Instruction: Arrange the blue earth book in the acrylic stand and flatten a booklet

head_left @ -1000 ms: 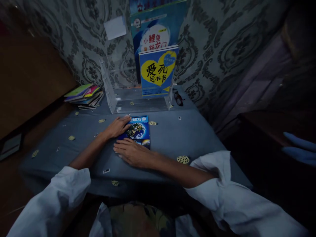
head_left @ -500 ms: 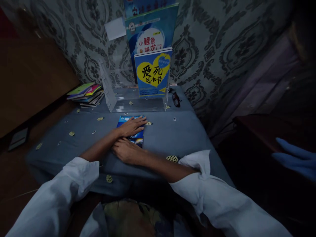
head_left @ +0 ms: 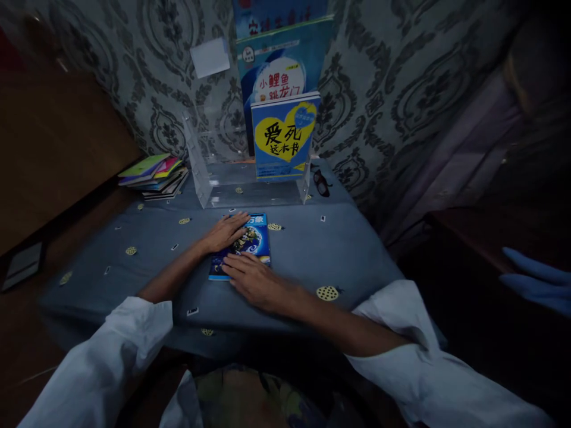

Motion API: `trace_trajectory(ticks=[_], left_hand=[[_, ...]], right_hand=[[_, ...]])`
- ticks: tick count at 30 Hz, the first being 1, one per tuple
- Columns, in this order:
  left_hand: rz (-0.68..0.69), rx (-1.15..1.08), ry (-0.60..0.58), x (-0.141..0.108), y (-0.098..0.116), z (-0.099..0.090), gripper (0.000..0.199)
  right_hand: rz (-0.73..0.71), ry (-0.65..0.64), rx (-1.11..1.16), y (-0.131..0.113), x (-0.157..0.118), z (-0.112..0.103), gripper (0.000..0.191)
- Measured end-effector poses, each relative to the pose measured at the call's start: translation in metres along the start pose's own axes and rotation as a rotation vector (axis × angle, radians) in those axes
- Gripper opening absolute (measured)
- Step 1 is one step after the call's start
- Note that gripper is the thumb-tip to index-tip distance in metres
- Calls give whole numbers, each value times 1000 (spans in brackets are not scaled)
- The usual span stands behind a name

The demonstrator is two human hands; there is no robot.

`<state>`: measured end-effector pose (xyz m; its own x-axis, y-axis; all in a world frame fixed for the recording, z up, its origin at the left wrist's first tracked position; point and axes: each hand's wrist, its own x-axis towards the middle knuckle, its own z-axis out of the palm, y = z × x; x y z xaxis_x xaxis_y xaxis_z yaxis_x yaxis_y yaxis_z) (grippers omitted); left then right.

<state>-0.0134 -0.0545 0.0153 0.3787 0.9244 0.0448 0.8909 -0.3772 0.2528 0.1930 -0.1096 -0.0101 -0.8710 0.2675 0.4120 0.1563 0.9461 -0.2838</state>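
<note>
The blue book (head_left: 257, 239) lies between the clear stand (head_left: 196, 163) and the front edge of the table (head_left: 321, 249), left hand (head_left: 224, 233) and right hand (head_left: 254, 278) flattened on it, fingers narrowly parted. Room stretches rightward; glasses (head_left: 321, 184) sit beside the stand.

The left hand (head_left: 224, 233) partly hides the title (head_left: 257, 220) of the blue booklet (head_left: 252, 239); the right hand (head_left: 255, 278) obscures part of its lower cover (head_left: 217, 268). The upper view edge crops the rearmost book (head_left: 285, 10).
</note>
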Motion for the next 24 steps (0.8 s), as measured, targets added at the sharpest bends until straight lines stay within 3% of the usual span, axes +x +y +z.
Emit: trace_trajectory(ticks=[4,7,14,19,24], left_hand=[[-135,-15,124,-9,-24,1,52],[-155,-72,177,-12,-31,4,47],[-195,-389,269,3,-51,0,34],[-269,-795,222,6,-72,-8,25],[-227,-1133,162,-4,-58,-19,36]], right_hand=[[231,92,-26,19,-14,-3,42],[391,133,-112,30,-20,-5,45],[498,53,-277,31,-19,-7,47],[552,78,-262,31,-18,-8,57],[666,190,-102,28,-17,-8,72]])
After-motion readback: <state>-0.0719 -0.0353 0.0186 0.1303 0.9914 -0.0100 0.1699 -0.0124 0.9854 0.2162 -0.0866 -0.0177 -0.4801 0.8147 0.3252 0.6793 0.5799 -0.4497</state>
